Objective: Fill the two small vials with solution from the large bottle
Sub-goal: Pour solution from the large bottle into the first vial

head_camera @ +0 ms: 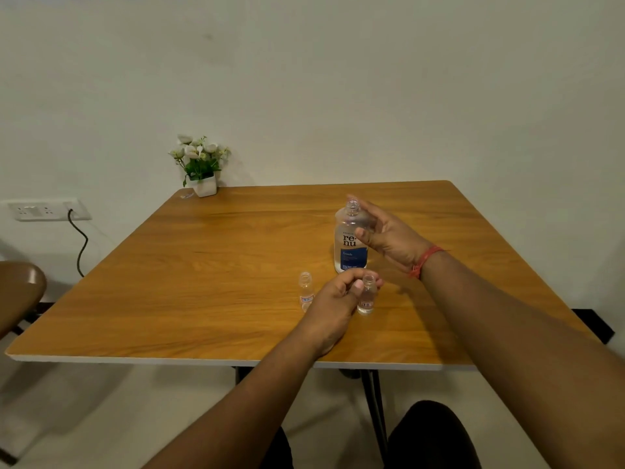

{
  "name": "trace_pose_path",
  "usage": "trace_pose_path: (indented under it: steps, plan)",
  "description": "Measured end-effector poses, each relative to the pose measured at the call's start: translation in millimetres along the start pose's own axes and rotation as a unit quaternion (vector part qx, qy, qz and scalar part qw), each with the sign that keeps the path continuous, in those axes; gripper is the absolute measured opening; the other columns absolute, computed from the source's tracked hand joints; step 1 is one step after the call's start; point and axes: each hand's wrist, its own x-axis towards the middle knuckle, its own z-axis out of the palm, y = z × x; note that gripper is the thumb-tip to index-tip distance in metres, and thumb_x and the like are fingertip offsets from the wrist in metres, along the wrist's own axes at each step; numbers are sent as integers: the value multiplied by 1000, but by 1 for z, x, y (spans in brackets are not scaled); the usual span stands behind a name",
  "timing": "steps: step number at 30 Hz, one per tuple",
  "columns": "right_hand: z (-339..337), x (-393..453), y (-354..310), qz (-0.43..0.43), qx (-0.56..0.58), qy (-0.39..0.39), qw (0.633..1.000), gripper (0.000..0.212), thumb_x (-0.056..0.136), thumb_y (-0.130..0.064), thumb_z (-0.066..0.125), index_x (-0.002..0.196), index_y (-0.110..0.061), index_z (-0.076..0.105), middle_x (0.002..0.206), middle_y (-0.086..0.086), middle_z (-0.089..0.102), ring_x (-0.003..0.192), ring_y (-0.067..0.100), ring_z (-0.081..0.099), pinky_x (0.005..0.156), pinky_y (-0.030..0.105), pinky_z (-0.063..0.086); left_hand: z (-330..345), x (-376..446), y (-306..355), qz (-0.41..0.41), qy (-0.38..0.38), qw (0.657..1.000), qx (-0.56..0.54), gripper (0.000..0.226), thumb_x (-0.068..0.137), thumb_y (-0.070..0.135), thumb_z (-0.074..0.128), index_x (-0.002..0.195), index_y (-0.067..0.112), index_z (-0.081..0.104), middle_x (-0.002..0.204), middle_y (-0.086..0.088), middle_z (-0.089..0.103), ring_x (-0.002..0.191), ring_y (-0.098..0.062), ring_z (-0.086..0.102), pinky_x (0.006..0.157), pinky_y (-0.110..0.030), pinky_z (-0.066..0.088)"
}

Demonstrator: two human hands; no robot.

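Plain off-white wall [372, 79] fills the upper half of the head view, and below it a square wooden table with a honey-coloured grain top and pale edge [216, 265] stands on a light floor. At the table's far left corner sits a small white square pot of white artificial flowers with green leaves [200, 165]. On the wall to the left is a white socket plate [45, 209] with a black cable [79, 247] hanging down from it. A rounded brown chair seat [18, 292] shows at the left edge.

Right of the table's centre stands the large clear plastic bottle with a white and blue label [348, 245], upright and uncapped, its threaded neck open at the top. The right hand [389, 236], with a red thread band [424, 260] at its wrist, is at the bottle's right side with fingers spread and loosely curved; the thumb lies across the front of the label, but whether the hand actually grips the bottle cannot be told.

Nearer the person, two small clear glass vials with red-printed labels stand upright on the table, both open at the neck. The left vial [306, 292] stands free, just beside the left hand's knuckles. The right vial [366, 296] is pinched near its neck between the thumb and fingers of the left hand [333, 304], whose heel rests on the tabletop. A little clear liquid shows in the bottom of the right vial. Both bare forearms reach in from the lower edge, above dark-clothed knees.
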Motion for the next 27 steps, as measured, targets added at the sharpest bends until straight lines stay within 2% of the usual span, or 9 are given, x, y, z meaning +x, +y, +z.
trace_pose_path:
  steps: [3, 8, 10, 14, 20, 24, 27]
  plan:
    - [0, -1, 0, -2, 19, -2, 1000, 74, 77, -19, 72, 140, -46, 42, 143, 4, 48, 134, 22, 44, 109, 47, 41, 0, -2, 1, 3, 1, 1000, 4, 29, 106, 15, 43, 127, 6, 61, 124, -10, 69, 122, -20, 62, 110, -38, 45]
    - [-1, -6, 3, 1, 31, 5, 1000, 85, 76, -14, 71, 148, -36, 32, 136, 5, 56, 127, 18, 53, 102, 37, 48, -1, -4, 1, 4, 0, 1000, 14, 30, 106, 14, 43, 130, 14, 61, 128, -3, 68, 126, -15, 59, 113, -38, 41]
    - [-3, -7, 3, 4, 26, 18, 999, 87, 76, -15, 72, 149, -35, 30, 134, 4, 58, 127, 18, 53, 103, 38, 48, -1, -3, 0, 1, 0, 1000, 9, 30, 106, 14, 43, 130, 18, 60, 129, -3, 68, 128, -16, 57, 115, -40, 39]
    - [-5, -12, 1, 0, 16, 53, 998, 90, 73, -24, 76, 149, -35, 30, 133, 5, 59, 127, 18, 53, 108, 43, 43, -1, -3, 2, -6, 5, 1000, 3, 30, 106, 15, 42, 124, 27, 64, 129, 2, 68, 129, -13, 57, 115, -39, 39]
    - [-5, -26, -3, -11, -19, 83, 996, 92, 71, -39, 75, 149, -36, 28, 143, 4, 51, 131, 13, 47, 108, 38, 43, -2, -8, 6, -14, 18, 1000, 6, 31, 106, 17, 43, 124, 31, 64, 132, 2, 66, 126, -9, 58, 106, -27, 46]
    - [-3, -36, -6, -17, -55, 104, 993, 88, 74, -45, 71, 150, -37, 26, 145, 2, 49, 132, 11, 45, 108, 36, 42, -5, -13, 1, -28, 40, 999, 11, 34, 106, 19, 43, 135, 28, 59, 136, 7, 63, 131, -8, 54, 115, -36, 39]
    - [2, -44, -9, -25, -69, 119, 990, 85, 77, -46, 68, 151, -35, 26, 147, 2, 46, 133, 10, 44, 100, 25, 44, -8, -21, 1, -27, 54, 998, 24, 37, 106, 18, 45, 140, 27, 55, 144, 9, 56, 136, -4, 46, 118, -35, 34]
